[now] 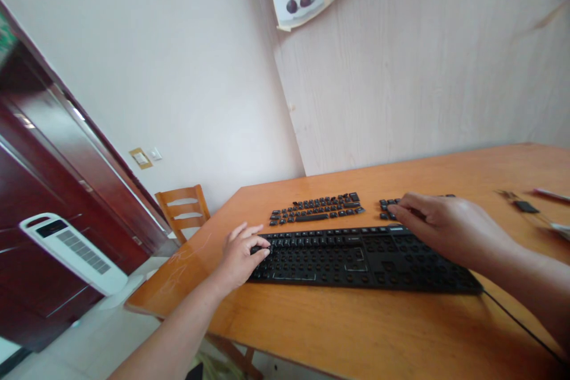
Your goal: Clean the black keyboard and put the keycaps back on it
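Observation:
A black keyboard (pixel 383 264) lies on the table; bare key sockets show over most of it, and a row near its top carries keycaps. At its left end my left hand (pixel 243 252) rests, thumb and forefinger close together over the keys, the other fingers stretched out. Any small thing in that pinch is too hidden to make out. My right hand (pixel 439 222) reaches across the number-pad side, bent down at a small group of loose keycaps (pixel 386 209). Its thumb shows; the fingertips are mostly hidden. More loose keycaps (pixel 316 211) lie in rows behind the keyboard.
The wooden table (pixel 312 314) has its left edge near my left forearm. A cable (pixel 521 323) runs from the keyboard to the right. Small items, including a dark piece (pixel 526 206) and a pen (pixel 551 194), lie far right. A chair (pixel 183 211) stands beyond the table.

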Demonstrator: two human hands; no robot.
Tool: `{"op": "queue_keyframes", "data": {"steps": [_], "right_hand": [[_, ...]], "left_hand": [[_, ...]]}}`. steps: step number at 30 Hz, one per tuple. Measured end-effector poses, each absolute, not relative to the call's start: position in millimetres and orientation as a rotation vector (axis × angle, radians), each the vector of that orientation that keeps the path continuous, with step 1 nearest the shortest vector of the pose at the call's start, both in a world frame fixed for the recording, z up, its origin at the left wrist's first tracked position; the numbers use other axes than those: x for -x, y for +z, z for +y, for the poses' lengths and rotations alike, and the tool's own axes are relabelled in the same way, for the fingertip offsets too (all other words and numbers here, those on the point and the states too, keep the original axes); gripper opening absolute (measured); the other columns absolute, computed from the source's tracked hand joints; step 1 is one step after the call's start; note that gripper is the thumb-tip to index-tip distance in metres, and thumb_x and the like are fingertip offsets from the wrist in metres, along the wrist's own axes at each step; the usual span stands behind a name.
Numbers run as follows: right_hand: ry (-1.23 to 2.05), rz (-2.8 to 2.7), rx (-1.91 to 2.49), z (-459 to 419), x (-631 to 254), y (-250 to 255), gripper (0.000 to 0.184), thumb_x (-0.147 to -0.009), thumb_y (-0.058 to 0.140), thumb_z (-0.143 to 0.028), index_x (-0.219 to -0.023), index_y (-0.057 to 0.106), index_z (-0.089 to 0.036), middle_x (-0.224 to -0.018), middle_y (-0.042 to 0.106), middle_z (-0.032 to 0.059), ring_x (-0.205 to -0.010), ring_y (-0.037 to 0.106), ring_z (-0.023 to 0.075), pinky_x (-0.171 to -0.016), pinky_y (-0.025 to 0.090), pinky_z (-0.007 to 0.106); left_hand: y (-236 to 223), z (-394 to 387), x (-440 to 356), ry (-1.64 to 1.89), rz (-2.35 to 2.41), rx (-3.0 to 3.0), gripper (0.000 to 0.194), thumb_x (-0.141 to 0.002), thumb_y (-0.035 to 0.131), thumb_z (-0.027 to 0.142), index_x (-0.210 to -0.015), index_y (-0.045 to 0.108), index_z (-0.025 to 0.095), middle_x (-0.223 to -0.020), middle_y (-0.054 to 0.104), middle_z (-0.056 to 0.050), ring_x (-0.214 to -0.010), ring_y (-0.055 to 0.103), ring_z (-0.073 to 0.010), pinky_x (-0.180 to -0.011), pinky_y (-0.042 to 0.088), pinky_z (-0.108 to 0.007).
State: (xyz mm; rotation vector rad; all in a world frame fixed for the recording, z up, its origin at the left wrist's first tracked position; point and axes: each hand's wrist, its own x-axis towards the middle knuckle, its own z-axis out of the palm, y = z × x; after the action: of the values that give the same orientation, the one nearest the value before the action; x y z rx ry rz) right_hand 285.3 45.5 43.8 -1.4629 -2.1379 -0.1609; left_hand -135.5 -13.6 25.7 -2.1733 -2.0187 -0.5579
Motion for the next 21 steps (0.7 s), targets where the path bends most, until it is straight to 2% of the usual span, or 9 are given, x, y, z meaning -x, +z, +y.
{"op": "queue_keyframes", "data": {"steps": [21], "right_hand": [[-0.112, -2.146, 1.424, 43.9, -285.3, 44.6, 0.044, -0.092, 0.037, -0.058, -0.074, 0.058, -0.023, -0.057, 0.059, 0.001, -0.054, 0.056, 0.0171, -0.052, 0.024, 0.028]], "left_hand": [[28.0, -18.1, 137.2, -0.455, -1.911, 2.208, 0.016, -0.084, 0.059, 0.037, -0.094, 0.071, 0.034, -0.136, 0.056, 0.002, -0.139, 0.025, -0.0321, -0.109, 0.008, -0.066]]}}
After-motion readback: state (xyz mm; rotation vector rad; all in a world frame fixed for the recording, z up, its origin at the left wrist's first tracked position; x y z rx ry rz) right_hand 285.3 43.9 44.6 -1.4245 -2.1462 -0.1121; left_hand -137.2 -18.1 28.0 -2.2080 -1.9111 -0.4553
